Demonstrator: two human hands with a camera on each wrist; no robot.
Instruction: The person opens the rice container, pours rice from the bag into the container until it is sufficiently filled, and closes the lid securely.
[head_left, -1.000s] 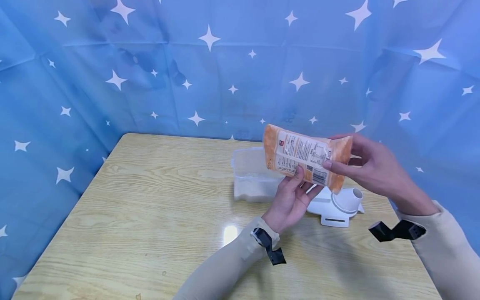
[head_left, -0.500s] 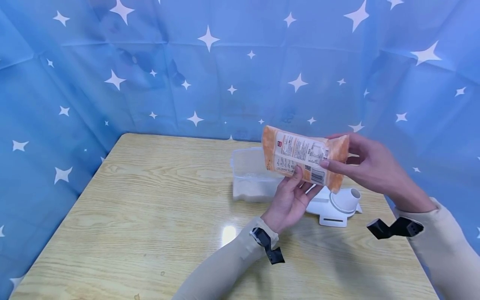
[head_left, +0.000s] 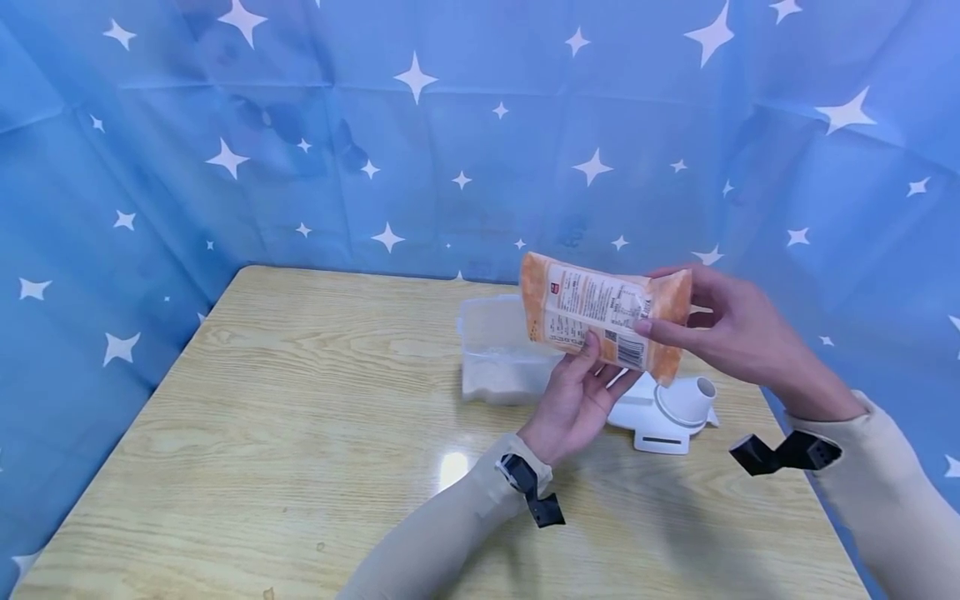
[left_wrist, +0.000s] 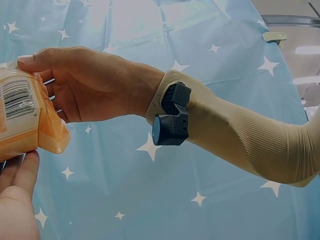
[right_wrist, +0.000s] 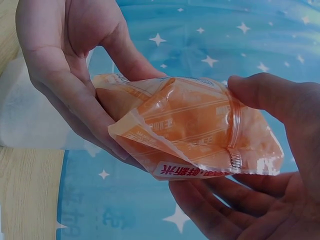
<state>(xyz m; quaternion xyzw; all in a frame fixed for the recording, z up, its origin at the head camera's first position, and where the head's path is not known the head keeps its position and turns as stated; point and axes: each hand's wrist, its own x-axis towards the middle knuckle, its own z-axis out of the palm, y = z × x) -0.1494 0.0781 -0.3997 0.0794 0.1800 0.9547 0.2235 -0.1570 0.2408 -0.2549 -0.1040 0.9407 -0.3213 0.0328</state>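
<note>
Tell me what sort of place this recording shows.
Probably a staged recording booth, not a real kitchen: a star-printed blue cloth walls in a wooden table, and both hands hold an orange packet.

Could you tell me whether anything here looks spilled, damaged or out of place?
Nothing stands out: the orange packet looks sealed and intact between the left hand and right hand, and the clear container sits upright on the table.

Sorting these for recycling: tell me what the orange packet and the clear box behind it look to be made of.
Orange packet: thin glossy plastic film, by its shine, wrinkles and crimped end seal; partly see-through in the right wrist view. Clear box: probably rigid translucent plastic, frosted walls showing white contents; glass seems unlikely.
</note>
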